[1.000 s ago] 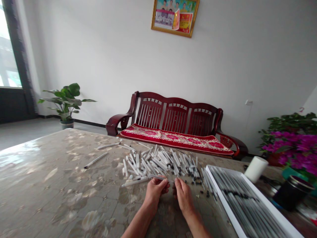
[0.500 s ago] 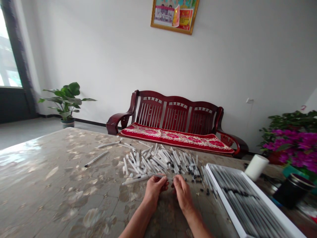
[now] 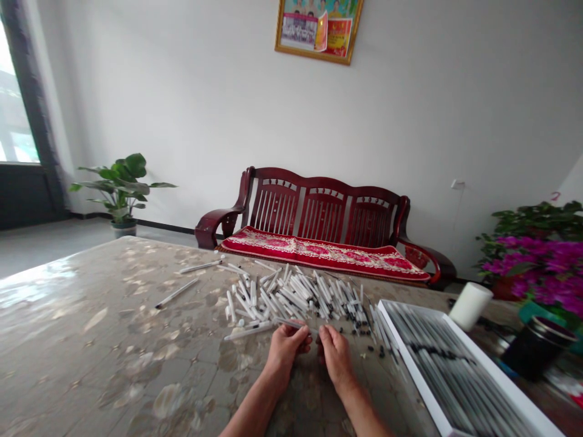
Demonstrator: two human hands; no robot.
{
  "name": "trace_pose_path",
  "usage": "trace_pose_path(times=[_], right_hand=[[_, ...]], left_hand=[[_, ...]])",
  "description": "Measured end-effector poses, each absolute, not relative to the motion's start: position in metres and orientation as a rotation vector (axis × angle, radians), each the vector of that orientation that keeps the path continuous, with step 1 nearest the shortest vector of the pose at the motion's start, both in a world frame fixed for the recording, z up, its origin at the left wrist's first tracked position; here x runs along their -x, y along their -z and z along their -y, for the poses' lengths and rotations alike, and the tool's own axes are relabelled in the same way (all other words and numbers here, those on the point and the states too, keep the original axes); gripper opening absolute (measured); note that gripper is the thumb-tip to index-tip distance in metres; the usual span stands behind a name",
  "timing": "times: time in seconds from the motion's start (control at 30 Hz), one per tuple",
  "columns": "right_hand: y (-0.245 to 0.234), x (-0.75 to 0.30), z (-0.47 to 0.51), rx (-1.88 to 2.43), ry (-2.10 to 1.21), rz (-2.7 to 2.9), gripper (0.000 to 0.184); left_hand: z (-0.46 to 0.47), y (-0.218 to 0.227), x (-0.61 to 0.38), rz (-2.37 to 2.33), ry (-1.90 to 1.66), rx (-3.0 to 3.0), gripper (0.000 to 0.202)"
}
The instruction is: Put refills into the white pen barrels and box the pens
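On the table (image 3: pixel 113 346), at the left, a clear pen (image 3: pixel 176 294) lies apart, with another pen (image 3: pixel 200 267) just beyond it. Right of these, toward the far edge, spreads a large pile of whitish tubes (image 3: pixel 291 294), many of them loose, so that share of the work looks unfinished. In front of the pile, the left hand (image 3: pixel 286 351) pinches a slim clear tube (image 3: pixel 290 323) between thumb and fingers, its left end sticking out. The right hand (image 3: pixel 334 353) is just beside it, thumb and fingers drawn together near the tube's right end; whether they grip that end or a small part, I cannot tell. This piece seems partway done. Farther right, small black pieces (image 3: pixel 361 332) lie scattered, apparently unused. At the right, the white box (image 3: pixel 413 379) holds many long pens (image 3: pixel 460 376) in rows, probably the finished share; judged so, much is done but plenty remains.
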State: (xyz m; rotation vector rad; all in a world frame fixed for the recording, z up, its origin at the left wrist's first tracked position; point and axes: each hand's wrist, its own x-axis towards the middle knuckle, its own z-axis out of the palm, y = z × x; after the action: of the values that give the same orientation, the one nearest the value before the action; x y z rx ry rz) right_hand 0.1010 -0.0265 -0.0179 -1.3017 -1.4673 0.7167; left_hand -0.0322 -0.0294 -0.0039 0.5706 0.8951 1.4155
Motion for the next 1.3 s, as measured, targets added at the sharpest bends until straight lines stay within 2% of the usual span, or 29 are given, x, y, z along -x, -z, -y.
trace_pose_path(times=[0.1,0.27,0.43,0.63,0.8,0.97,1.17,1.3], right_hand=[[0.017,-0.101,0.027,1.318,-0.793,1.449,0.046],[0.015,-0.101,0.029,1.250,-0.737,1.516,0.039],[0.020,-0.101,0.026,1.332,-0.737,1.488,0.047],[0.021,-0.101,0.025,1.257,-0.728,1.524,0.040],[0.015,-0.100,0.026,1.258,-0.834,1.372,0.044],[0.010,-0.103,0.028,1.246,-1.014,1.224,0.046],[0.014,-0.112,0.020,1.224,-0.891,1.277,0.047],[0.016,-0.111,0.017,1.221,-0.895,1.301,0.047]], left_hand=[[0.030,0.003,0.032,-0.891,-1.417,-0.565,0.040],[0.029,0.004,0.032,-0.898,-1.436,-0.538,0.044],[0.029,0.004,0.032,-0.898,-1.434,-0.566,0.046],[0.029,0.006,0.030,-0.893,-1.434,-0.626,0.046],[0.031,0.006,0.029,-0.860,-1.450,-0.763,0.044],[0.033,0.002,0.033,-0.786,-1.264,-0.734,0.045],[0.036,0.002,0.039,-0.747,-0.853,-0.629,0.053],[0.040,0.002,0.039,-0.697,-0.808,-0.683,0.044]])
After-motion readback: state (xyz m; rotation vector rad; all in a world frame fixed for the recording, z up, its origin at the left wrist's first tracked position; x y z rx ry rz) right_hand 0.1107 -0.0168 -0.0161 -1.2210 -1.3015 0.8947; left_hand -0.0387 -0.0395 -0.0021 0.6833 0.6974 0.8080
